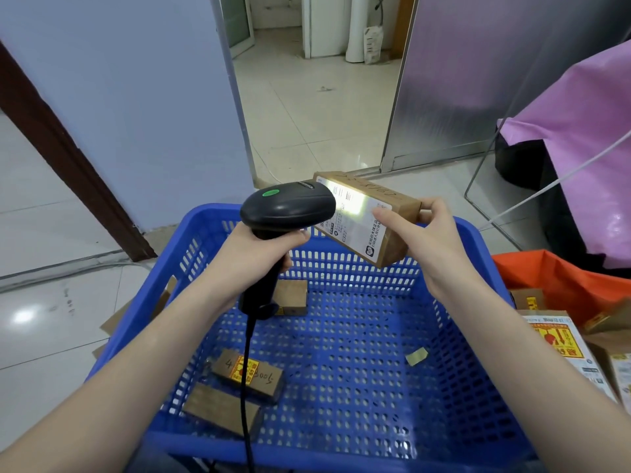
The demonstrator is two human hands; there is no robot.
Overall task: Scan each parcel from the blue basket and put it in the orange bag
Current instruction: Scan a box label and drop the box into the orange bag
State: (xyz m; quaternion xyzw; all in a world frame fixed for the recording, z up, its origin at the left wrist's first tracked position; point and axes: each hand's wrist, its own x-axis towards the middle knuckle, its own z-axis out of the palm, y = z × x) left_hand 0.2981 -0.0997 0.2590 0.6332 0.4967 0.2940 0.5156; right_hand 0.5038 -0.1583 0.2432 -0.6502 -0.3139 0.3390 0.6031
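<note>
Looking down from nearest out: the basket (454,387) sits right under the arms, and three parcels lie in it, one (223,406) at the near left, one with a yellow sticker (251,372) just behind it, and a third (292,297) up by the far wall, partly hidden behind the scanner handle. There's also a scrap of tape (416,356) on the basket floor.

Above that, the left hand (254,256) is wrapped tight around the scanner (286,208) grip, cable hanging down into the basket. The right hand (421,233) pinches a box (367,216) by its end, thumb on the label side, fingers round the back, holding it up over the far rim. The scanner's light falls right on the label (353,221), so I'd say we're mid-scan on this one.

Off to the right, the bag (560,278) is open with a few parcels already inside. The next move, I reckon, is swinging the box right and dropping it in there, then back for the three left. So well along, not done.
</note>
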